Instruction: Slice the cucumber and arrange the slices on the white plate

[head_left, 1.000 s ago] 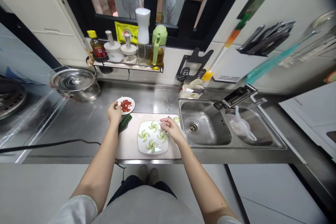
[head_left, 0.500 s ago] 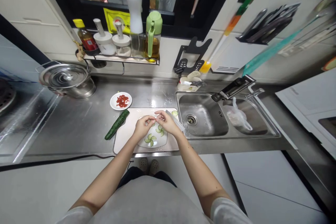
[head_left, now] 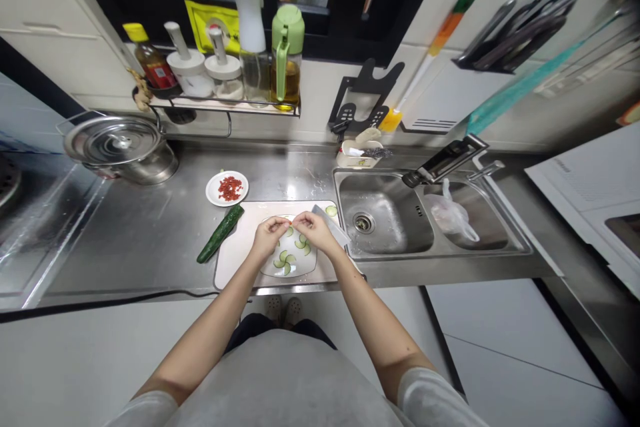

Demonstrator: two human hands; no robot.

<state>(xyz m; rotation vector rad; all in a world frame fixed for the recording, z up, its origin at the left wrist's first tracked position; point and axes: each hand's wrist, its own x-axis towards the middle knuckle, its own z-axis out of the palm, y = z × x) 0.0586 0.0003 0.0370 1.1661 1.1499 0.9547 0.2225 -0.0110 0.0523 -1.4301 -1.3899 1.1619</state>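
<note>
My left hand (head_left: pixel 269 235) and my right hand (head_left: pixel 313 229) meet fingertip to fingertip over the far part of a white plate (head_left: pixel 270 267). Both are pinched closed around a tiny red piece (head_left: pixel 290 222), which looks like the ones on the small dish. Half-round cucumber slices (head_left: pixel 284 263) lie on the plate in pinwheel shapes, partly hidden under my hands. The plate rests on a pale cutting board (head_left: pixel 233 260). A knife with a broad blade (head_left: pixel 332 225) lies beside my right hand, next to a round cucumber slice (head_left: pixel 331 211).
A whole cucumber (head_left: pixel 220 234) lies at the board's left edge. Behind it stands a small white dish (head_left: pixel 213 195) of red pieces. The double sink (head_left: pixel 385 213) is on the right, a lidded steel pot (head_left: pixel 123 147) on the left. Seasoning bottles line a wall rack (head_left: pixel 225 105).
My fingertips have shifted slightly, and the red piece between them now shows more clearly. The whole view has tilted a little; nothing on the counter has moved.
</note>
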